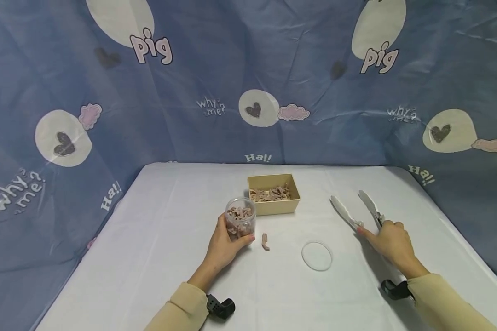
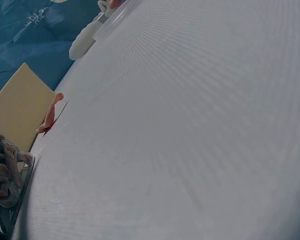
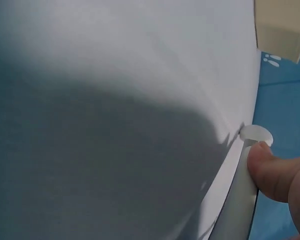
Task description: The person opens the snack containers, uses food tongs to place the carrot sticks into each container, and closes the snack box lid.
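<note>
My left hand [image 1: 223, 246] grips a clear jar [image 1: 248, 225], which holds brownish-pink shrivelled pieces. In the left wrist view, similar pieces [image 2: 7, 175] show at the lower left edge. One loose pinkish piece [image 1: 265, 242] lies on the table just right of the jar. My right hand [image 1: 391, 243] holds a pair of tongs [image 1: 344, 212] with pale tips, their two arms spread apart and pointing away from me. In the right wrist view, the thumb [image 3: 272, 172] presses on one arm of the tongs. Nothing shows between the tongs' tips.
A tan rectangular box [image 1: 276, 208] with more brownish pieces stands behind and right of the jar. A round clear lid with a whitish rim [image 1: 317, 270] lies between the hands. White cloth covers the table [image 1: 182, 202]; a blue printed curtain [image 1: 215, 55] hangs behind and at the sides.
</note>
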`<state>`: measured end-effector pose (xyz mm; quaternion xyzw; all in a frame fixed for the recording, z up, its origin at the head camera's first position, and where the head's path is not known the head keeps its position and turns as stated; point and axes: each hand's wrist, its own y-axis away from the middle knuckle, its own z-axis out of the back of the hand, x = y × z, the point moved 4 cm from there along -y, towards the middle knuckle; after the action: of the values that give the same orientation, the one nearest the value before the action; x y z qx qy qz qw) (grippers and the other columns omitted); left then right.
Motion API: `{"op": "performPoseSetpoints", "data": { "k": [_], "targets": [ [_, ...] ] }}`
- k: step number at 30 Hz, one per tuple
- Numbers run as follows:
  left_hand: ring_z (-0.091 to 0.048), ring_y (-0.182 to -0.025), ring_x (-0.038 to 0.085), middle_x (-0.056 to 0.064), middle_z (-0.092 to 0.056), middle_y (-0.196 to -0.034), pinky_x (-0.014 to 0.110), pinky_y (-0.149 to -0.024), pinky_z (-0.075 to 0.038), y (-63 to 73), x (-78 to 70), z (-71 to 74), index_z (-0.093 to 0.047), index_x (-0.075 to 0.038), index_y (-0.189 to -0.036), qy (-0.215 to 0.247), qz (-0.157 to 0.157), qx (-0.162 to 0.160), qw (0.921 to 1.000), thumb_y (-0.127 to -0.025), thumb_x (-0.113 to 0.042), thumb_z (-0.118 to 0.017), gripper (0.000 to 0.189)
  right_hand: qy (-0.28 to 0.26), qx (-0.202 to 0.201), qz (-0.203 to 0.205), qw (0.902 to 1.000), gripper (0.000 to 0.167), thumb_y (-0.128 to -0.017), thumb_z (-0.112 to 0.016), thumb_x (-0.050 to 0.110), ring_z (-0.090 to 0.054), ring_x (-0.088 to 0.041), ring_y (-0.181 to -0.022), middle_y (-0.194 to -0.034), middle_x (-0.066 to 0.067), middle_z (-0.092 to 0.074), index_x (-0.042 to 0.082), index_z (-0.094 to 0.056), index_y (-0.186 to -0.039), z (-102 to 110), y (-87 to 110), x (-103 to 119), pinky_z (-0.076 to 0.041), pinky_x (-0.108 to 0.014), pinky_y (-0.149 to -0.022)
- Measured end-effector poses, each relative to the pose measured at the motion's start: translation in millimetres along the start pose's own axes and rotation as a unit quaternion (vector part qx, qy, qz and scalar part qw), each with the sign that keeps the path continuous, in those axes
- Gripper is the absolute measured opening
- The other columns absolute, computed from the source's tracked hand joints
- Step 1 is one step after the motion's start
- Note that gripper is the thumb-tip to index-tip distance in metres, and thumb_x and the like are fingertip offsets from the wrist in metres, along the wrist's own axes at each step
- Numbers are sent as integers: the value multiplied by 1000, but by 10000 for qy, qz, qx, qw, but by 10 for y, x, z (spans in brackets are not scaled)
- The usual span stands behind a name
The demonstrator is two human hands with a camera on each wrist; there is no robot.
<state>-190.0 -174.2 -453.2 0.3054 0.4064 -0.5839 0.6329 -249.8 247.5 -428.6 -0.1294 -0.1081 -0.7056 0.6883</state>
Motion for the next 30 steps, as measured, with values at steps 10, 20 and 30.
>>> {"op": "performPoseSetpoints", "data": {
  "k": [10, 20, 30],
  "targets": [
    [-45, -137, 38, 20, -50, -142, 57, -114, -35, -2, 6, -3, -26, -6, -149, 16, 40, 13, 10000, -79, -40, -82, 96, 245, -333, 164, 9990, 106, -81, -76, 48, -46, -67, -105, -117, -49, -42, -9, -18, -149, 27, 53, 160, -43, -66, -68],
    [-44, -138, 40, 22, -48, -143, 58, -114, -33, 16, 15, -1, -26, -4, -149, 36, -1, -26, 10000, -79, -39, -82, 97, 25, -37, 2304, 9731, 84, -77, -82, 39, -53, -60, -110, -127, -42, -47, 2, -45, -143, -31, 376, 962, -48, -68, -85],
    [-45, -137, 40, 21, -48, -142, 57, -114, -34, 27, 1, -3, -26, -6, -149, -16, 30, -19, 10000, -79, -40, -82, 96, -80, 1012, 3009, 9482, 86, -71, -83, 47, -51, -54, -120, -133, -36, -49, 8, -51, -140, -229, 586, 1253, -47, -64, -92]
  ]
}}
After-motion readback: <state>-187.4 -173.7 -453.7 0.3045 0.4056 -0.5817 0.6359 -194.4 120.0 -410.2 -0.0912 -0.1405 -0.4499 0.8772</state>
